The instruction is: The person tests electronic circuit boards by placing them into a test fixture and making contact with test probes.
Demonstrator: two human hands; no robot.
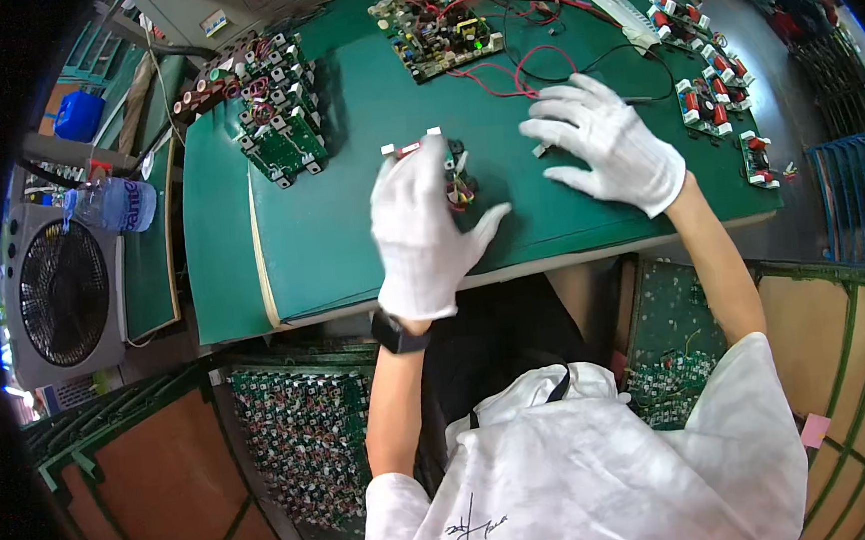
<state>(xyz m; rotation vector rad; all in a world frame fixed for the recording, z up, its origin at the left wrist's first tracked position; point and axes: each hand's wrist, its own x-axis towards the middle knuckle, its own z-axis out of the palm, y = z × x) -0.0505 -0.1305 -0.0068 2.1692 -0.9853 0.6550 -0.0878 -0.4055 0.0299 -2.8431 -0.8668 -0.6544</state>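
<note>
My left hand [417,221], in a white glove, is above a small circuit board [459,183] on the green tabletop. Its thumb stands out to the right, away from the fingers. The hand hides much of this board, leaving coloured wires and white blocks at its far side in sight. My right hand [604,146], gloved too, hovers over the table to the right with its fingers spread and nothing in its grasp. Beneath its fingertips lies a small light-coloured piece [541,149], too small to name.
Stacked circuit boards [282,120] stand at the left, and a larger board [431,29] with red and black leads lies at the back. Small boards with red parts [711,95] line the right edge. A fan [65,291] and plastic bottle [112,205] are far left; board-filled crates [305,449] sit below.
</note>
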